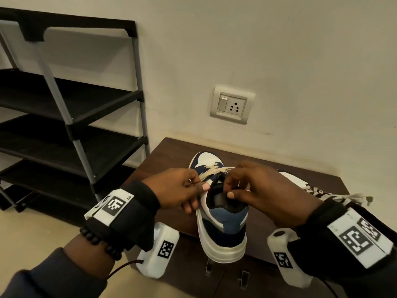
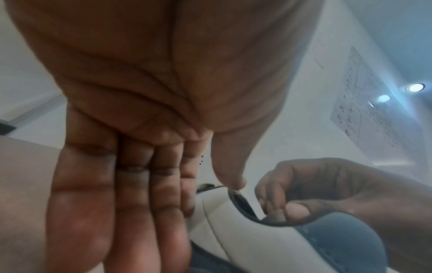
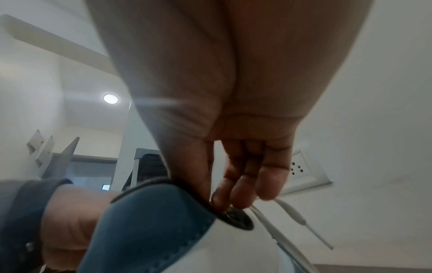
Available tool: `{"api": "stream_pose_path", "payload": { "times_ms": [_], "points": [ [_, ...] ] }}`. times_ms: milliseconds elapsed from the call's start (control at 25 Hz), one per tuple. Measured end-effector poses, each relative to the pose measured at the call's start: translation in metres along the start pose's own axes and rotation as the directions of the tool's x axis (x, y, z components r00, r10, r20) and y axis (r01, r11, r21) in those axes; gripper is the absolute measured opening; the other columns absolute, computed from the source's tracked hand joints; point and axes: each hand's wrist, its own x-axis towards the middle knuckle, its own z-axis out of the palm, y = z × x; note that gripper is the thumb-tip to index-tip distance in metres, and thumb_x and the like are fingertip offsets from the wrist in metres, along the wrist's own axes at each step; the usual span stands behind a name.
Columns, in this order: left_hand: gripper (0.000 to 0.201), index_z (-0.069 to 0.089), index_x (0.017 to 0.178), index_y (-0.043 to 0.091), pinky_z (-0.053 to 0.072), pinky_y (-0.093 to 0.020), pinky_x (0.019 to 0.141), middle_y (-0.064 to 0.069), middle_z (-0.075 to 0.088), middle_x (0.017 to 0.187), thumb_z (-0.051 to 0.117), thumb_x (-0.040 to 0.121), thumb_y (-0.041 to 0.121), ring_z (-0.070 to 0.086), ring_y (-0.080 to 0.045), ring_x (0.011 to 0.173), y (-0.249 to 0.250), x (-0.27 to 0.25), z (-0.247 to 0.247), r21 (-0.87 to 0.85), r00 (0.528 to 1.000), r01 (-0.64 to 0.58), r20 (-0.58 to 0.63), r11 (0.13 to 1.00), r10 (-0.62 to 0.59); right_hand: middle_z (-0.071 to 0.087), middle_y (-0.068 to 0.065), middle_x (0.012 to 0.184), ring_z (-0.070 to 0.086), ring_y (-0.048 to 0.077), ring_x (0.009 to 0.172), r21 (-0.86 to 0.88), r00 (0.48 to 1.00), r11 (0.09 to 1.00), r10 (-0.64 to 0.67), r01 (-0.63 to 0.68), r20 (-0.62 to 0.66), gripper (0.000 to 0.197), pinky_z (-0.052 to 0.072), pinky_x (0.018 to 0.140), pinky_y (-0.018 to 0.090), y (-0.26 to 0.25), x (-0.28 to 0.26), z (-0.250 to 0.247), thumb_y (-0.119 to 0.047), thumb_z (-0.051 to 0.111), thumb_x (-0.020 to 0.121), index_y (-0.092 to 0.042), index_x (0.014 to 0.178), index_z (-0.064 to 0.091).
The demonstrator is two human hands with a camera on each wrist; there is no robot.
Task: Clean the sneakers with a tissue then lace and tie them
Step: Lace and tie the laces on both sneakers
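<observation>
A white and navy sneaker (image 1: 223, 229) stands on the dark brown cabinet top (image 1: 171, 153), heel toward me, with cream laces (image 1: 214, 168) across its front. My left hand (image 1: 199, 183) is at the collar's left side; thumb and index finger pinch a lace strand, and the lower fingers (image 2: 131, 212) lie along the white side (image 2: 233, 230). My right hand (image 1: 229, 186) is over the collar's right side, thumb on the black lining, fingers (image 3: 233, 192) pinched at the collar rim where lace strands (image 3: 292, 212) run off. A second sneaker (image 1: 300, 181) lies behind my right hand, mostly hidden.
A black and grey shoe rack (image 1: 64, 117) stands on the floor to the left of the cabinet. A wall socket with a switch (image 1: 233, 105) sits on the wall just above the cabinet. The second sneaker's loose laces (image 1: 343, 197) trail toward the right edge.
</observation>
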Motion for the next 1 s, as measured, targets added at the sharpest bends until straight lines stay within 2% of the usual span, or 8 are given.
{"api": "stream_pose_path", "payload": {
  "times_ms": [80, 240, 400, 480, 560, 720, 840, 1000],
  "points": [
    [0.025, 0.054, 0.095, 0.016, 0.056, -0.029, 0.070, -0.008, 0.072, 0.083, 0.053, 0.093, 0.041, 0.068, -0.017, 0.067, 0.000, 0.000, 0.003, -0.001, 1.000, 0.004, -0.006, 1.000, -0.004, 0.052, -0.013, 0.094, 0.048, 0.003, 0.091, 0.046, 1.000, 0.999, -0.019, 0.020, -0.022, 0.005, 0.040, 0.074, 0.018, 0.001, -0.006, 0.001, -0.027, 0.059, 0.090, -0.032, 0.089, 0.060],
    [0.029, 0.054, 0.098, 0.012, 0.056, -0.028, 0.067, -0.006, 0.072, 0.079, 0.059, 0.091, 0.039, 0.068, -0.017, 0.068, 0.001, 0.003, 0.006, 0.013, 0.999, 0.021, -0.029, 1.000, -0.020, 0.057, -0.020, 0.095, 0.046, -0.001, 0.097, 0.113, 0.999, 0.993, -0.023, 0.026, -0.026, 0.007, 0.043, 0.082, 0.026, 0.006, -0.016, 0.004, -0.031, 0.052, 0.093, -0.037, 0.091, 0.055],
    [0.025, 0.054, 0.093, 0.019, 0.053, -0.029, 0.071, 0.001, 0.067, 0.078, 0.063, 0.088, 0.042, 0.064, -0.011, 0.070, 0.005, 0.004, 0.007, 0.186, 0.991, -0.011, -0.126, 0.983, 0.035, 0.061, -0.025, 0.093, 0.048, -0.003, 0.098, 0.141, 0.997, 0.987, -0.074, 0.077, -0.029, 0.020, 0.041, 0.082, 0.017, 0.011, -0.011, 0.001, -0.030, 0.057, 0.091, -0.043, 0.107, 0.058],
    [0.027, 0.050, 0.095, 0.021, 0.049, -0.029, 0.070, 0.001, 0.063, 0.083, 0.066, 0.085, 0.040, 0.058, -0.011, 0.073, 0.008, 0.004, 0.006, 0.237, 0.981, -0.056, -0.169, 0.970, 0.098, 0.060, -0.022, 0.095, 0.046, -0.001, 0.099, 0.101, 0.994, 0.989, -0.107, 0.107, -0.009, 0.019, 0.039, 0.082, 0.016, 0.014, -0.006, -0.001, -0.030, 0.061, 0.089, -0.041, 0.104, 0.064],
    [0.031, 0.045, 0.096, 0.022, 0.045, -0.025, 0.066, 0.002, 0.058, 0.083, 0.068, 0.084, 0.039, 0.052, -0.009, 0.070, 0.011, 0.005, 0.009, 0.228, 0.980, -0.080, -0.159, 0.970, 0.118, 0.060, -0.021, 0.097, 0.046, 0.001, 0.101, 0.074, 0.990, 0.988, -0.140, 0.137, 0.036, 0.014, 0.040, 0.085, 0.023, 0.016, -0.005, -0.003, -0.030, 0.061, 0.089, -0.040, 0.096, 0.066],
    [0.032, 0.040, 0.097, 0.018, 0.039, -0.024, 0.063, 0.005, 0.052, 0.078, 0.063, 0.086, 0.037, 0.051, -0.012, 0.071, 0.012, 0.011, 0.021, 0.251, 0.977, 0.016, -0.208, 0.968, 0.038, 0.062, -0.019, 0.102, 0.055, 0.003, 0.105, 0.086, 0.972, 0.975, -0.214, 0.206, 0.096, 0.035, 0.046, 0.088, 0.028, 0.019, -0.013, -0.015, -0.006, 0.048, 0.084, -0.034, 0.094, 0.067],
    [0.031, 0.037, 0.096, 0.019, 0.039, -0.025, 0.063, 0.005, 0.051, 0.076, 0.061, 0.086, 0.035, 0.050, -0.011, 0.070, 0.013, 0.015, 0.023, 0.268, 0.973, 0.037, -0.229, 0.963, 0.027, 0.064, -0.020, 0.101, 0.058, 0.002, 0.101, 0.000, 0.978, 0.983, -0.182, 0.183, 0.106, 0.042, 0.047, 0.085, 0.026, 0.016, -0.018, -0.022, -0.001, 0.047, 0.080, -0.035, 0.094, 0.067],
    [0.028, 0.040, 0.084, 0.023, 0.040, -0.022, 0.059, 0.004, 0.054, 0.078, 0.065, 0.086, 0.036, 0.052, -0.009, 0.068, 0.009, 0.016, 0.018, 0.207, 0.980, 0.040, -0.198, 0.977, 0.001, 0.064, -0.013, 0.082, 0.058, 0.005, 0.079, -0.080, 0.949, 0.966, -0.222, 0.244, 0.222, 0.026, 0.046, 0.072, 0.020, -0.006, 0.004, -0.023, -0.013, 0.044, 0.081, -0.029, 0.077, 0.064]
  ]
}}
